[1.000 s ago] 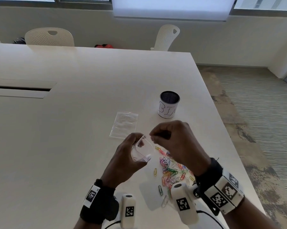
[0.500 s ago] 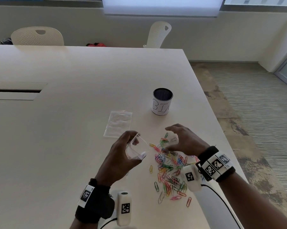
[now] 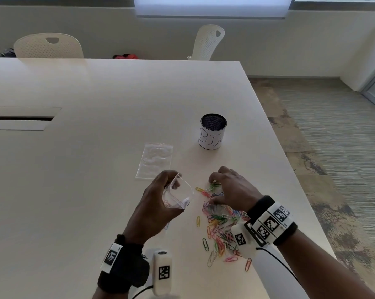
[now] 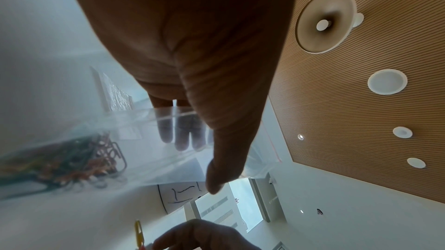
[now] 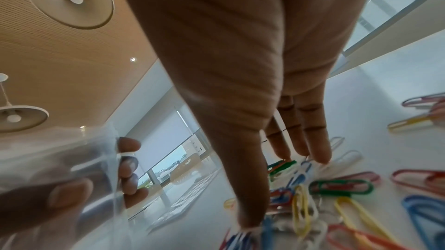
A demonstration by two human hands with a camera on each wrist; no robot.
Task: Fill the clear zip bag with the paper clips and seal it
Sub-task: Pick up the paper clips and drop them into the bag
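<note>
My left hand [image 3: 158, 199] grips a clear zip bag [image 3: 180, 196] just above the table, its mouth held open toward the right. A few coloured clips [image 4: 72, 160] lie in the bag's bottom. Loose coloured paper clips [image 3: 221, 231] are spread over the white table [image 3: 85, 190] to the right of the bag. My right hand [image 3: 213, 190] is lowered on the far end of this pile, fingers [image 5: 301, 139] spread and straight, tips touching clips [image 5: 337, 187]. Nothing is pinched between its thumb and fingers.
A second flat clear bag [image 3: 155, 161] lies just beyond my left hand. A black mesh cup [image 3: 212, 134] with a white "BIN" label stands behind the clips. The table's right edge [image 3: 290, 169] runs close to the pile. Chairs stand at the far side.
My right hand left the bag's mouth and came down to the right onto the clip pile. My left hand kept its grip on the open bag.
</note>
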